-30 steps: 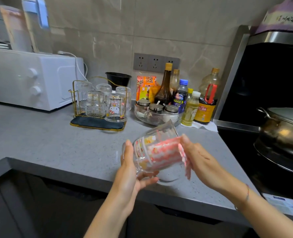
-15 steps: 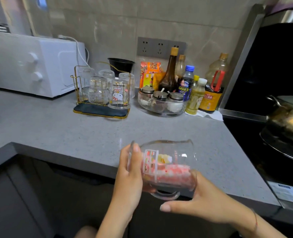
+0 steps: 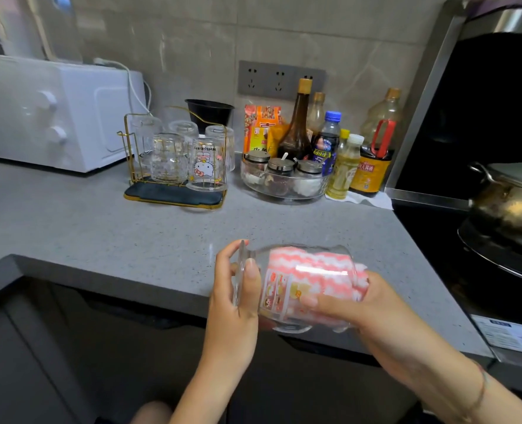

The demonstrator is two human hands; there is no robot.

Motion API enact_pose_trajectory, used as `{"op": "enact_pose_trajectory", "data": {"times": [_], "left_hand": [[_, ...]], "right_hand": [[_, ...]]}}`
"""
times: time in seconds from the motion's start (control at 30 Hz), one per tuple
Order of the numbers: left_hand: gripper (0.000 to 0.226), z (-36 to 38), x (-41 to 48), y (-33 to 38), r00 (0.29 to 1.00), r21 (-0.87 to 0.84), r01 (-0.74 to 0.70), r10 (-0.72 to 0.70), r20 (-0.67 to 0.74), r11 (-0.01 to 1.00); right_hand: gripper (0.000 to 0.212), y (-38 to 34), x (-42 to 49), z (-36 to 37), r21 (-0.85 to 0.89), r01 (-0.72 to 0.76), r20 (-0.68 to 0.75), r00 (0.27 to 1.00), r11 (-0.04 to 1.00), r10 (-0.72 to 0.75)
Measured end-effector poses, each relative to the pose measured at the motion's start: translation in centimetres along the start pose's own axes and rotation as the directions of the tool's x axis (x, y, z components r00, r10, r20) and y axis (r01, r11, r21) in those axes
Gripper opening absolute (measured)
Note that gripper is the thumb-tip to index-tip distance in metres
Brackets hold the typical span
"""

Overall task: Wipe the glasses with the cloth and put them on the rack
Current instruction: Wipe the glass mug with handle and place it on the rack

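Observation:
A clear glass (image 3: 287,301) with a cartoon print lies on its side in the air over the counter's front edge. My left hand (image 3: 235,304) grips its base end. A pink-and-white cloth (image 3: 311,267) is stuffed inside the glass. My right hand (image 3: 373,304) holds the cloth at the glass's mouth, with a thumb on the outside of the glass. The gold wire rack (image 3: 174,194) stands at the back of the counter, holding several upturned glasses (image 3: 206,166).
A white microwave (image 3: 54,114) sits at the back left. A glass bowl of spice jars (image 3: 284,182) and several bottles (image 3: 339,154) stand right of the rack. A stove with a metal pot (image 3: 510,203) fills the right side. Grey counter (image 3: 116,234) lies between rack and hands.
The glass has turned in my hands, its printed side now facing down and toward me. The cloth sits deeper in the glass. The view has tilted slightly.

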State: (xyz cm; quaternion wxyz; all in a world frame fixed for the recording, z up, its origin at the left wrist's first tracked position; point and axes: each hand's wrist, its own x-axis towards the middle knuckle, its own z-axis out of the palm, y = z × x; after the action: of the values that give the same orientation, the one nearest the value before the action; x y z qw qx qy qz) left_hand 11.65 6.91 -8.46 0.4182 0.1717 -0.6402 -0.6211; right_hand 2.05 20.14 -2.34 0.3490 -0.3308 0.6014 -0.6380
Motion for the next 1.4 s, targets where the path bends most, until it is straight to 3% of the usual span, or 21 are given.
{"op": "enact_pose_trajectory", "data": {"times": [0.13, 0.3, 0.43, 0.63, 0.73, 0.83, 0.9, 1.0, 1.07, 1.13, 1.23, 1.33, 1.4], "left_hand": [[0.067, -0.2, 0.3, 0.5, 0.995, -0.014, -0.091, 0.091, 0.040, 0.996], [0.072, -0.5, 0.2, 0.2, 0.983, -0.039, -0.126, 0.130, 0.131, 0.991], [0.060, -1.0, 0.4, 0.0, 0.981, 0.016, -0.105, 0.101, 0.164, 0.994], [0.058, -1.9, 0.8, 1.6, 0.937, 0.222, 0.075, -0.145, 0.317, 0.972], [0.067, -1.8, 1.2, 2.9, 0.889, 0.111, 0.285, -0.305, 0.342, 0.952], [0.066, -1.7, 1.5, 3.2, 0.792, 0.043, 0.452, -0.423, 0.441, 0.891], [0.071, -1.3, 1.7, 2.5, 0.810, 0.022, 0.476, -0.448, 0.378, 0.879], [0.084, -0.2, 1.9, 1.6, 0.919, 0.004, 0.361, -0.357, 0.170, 0.932], [0.057, 0.0, 1.9, 1.9, 0.963, 0.010, 0.256, -0.256, 0.087, 0.966], [0.044, -0.3, 1.9, 2.0, 0.983, 0.084, 0.137, -0.146, 0.111, 0.987], [0.051, -0.7, 2.2, 0.9, 0.988, 0.183, -0.039, 0.011, 0.152, 0.982], [0.057, -0.8, 2.1, 0.3, 0.974, 0.199, -0.141, 0.101, 0.202, 0.970], [0.059, -0.8, 1.9, 0.3, 0.968, 0.229, -0.178, 0.128, 0.216, 0.957]], "right_hand": [[0.048, -0.3, 0.0, -0.1, -0.026, -0.017, 0.152, 0.988, 1.000, 0.020], [0.052, -0.8, 0.0, -0.1, 0.094, -0.162, 0.333, 0.935, 0.982, 0.122], [0.023, -0.6, 0.1, 0.5, 0.124, -0.166, 0.218, 0.966, 0.978, 0.136], [0.037, -0.3, 0.7, -0.2, -0.042, -0.034, 0.105, 0.994, 0.999, 0.038], [0.037, -0.5, 0.7, -0.4, -0.145, 0.044, 0.065, 0.997, 0.989, -0.035], [0.037, -0.3, 0.4, 0.0, -0.259, 0.104, 0.068, 0.994, 0.960, -0.090], [0.040, -0.4, 0.2, 0.3, -0.282, 0.117, 0.073, 0.992, 0.952, -0.100], [0.044, -0.6, 0.3, 0.2, -0.255, 0.080, 0.098, 0.994, 0.964, -0.056], [0.046, -0.9, 0.2, 0.1, -0.245, 0.062, 0.153, 0.988, 0.968, -0.025], [0.049, -1.1, -0.1, 0.1, -0.198, 0.044, 0.216, 0.976, 0.979, -0.001], [0.054, -1.1, -0.1, 0.1, -0.069, 0.019, 0.295, 0.955, 0.997, 0.002], [0.043, -1.0, 0.1, 0.1, 0.106, -0.057, 0.293, 0.956, 0.993, 0.024], [0.038, -0.7, 0.3, -0.2, 0.130, -0.088, 0.249, 0.967, 0.988, 0.054]]}}
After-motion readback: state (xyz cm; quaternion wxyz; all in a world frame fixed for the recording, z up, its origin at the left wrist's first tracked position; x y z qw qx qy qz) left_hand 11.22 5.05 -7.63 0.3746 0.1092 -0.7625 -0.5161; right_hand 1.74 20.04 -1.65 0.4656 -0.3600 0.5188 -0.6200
